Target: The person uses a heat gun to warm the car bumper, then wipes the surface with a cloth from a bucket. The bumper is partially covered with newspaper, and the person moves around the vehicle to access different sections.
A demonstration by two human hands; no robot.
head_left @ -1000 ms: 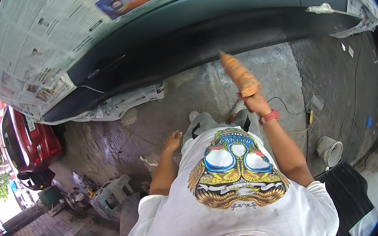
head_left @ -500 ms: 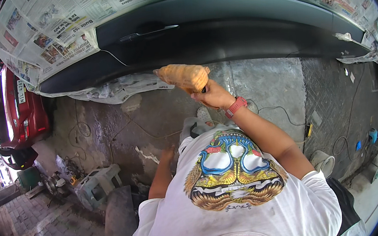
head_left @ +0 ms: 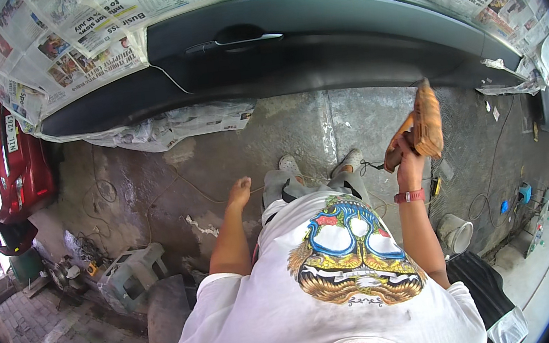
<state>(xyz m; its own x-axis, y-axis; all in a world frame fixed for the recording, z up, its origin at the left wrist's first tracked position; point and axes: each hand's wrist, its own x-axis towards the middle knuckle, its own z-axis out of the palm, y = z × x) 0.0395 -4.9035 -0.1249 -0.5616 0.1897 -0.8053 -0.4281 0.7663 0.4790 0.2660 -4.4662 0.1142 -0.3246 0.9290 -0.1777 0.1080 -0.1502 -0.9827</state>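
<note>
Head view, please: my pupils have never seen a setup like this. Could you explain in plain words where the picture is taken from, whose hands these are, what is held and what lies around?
There is no machine arm here, only a person in a white printed T-shirt. The camera is worn on the head and looks down; its wide fisheye lens bends straight edges.

The right hand grips an orange-brown, pistol-shaped tool whose tip points toward a dark car panel. Whether they touch is hard to tell. The left hand appears to hold nothing.

Newspaper sheets border the panel. On the floor are a pale bucket and a grey plastic piece; a red car is at the left.
</note>
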